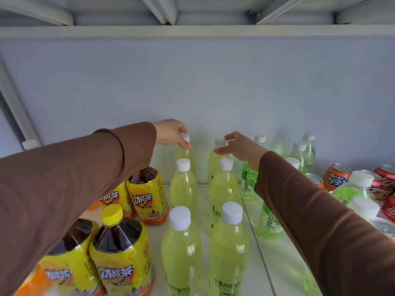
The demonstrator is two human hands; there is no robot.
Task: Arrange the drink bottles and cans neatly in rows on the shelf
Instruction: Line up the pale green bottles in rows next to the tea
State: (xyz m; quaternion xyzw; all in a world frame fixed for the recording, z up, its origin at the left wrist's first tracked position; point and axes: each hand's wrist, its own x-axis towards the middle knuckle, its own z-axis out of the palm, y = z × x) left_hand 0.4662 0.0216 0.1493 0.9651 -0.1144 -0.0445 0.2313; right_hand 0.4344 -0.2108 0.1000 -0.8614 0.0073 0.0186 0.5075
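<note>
Reaching to the back of the white shelf (265,259), both brown-sleeved arms stretch over the drinks. The left hand (171,133) has its grip curled round the neck of the rear left lime bottle (185,155), fingers and thumb pinching just at the white cap. The right hand (240,147) does likewise on the rear right lime bottle (214,161), thumb and forefinger closed about its neck below the cap. Both bottles stand upright near the pale back wall, heading two rows of yellow-green bottles, three deep. Left of these stand iced tea bottles (121,257) with yellow labels; to the right are green grape drink bottles (249,182), then orange and red cans (337,176) at the far right.
</note>
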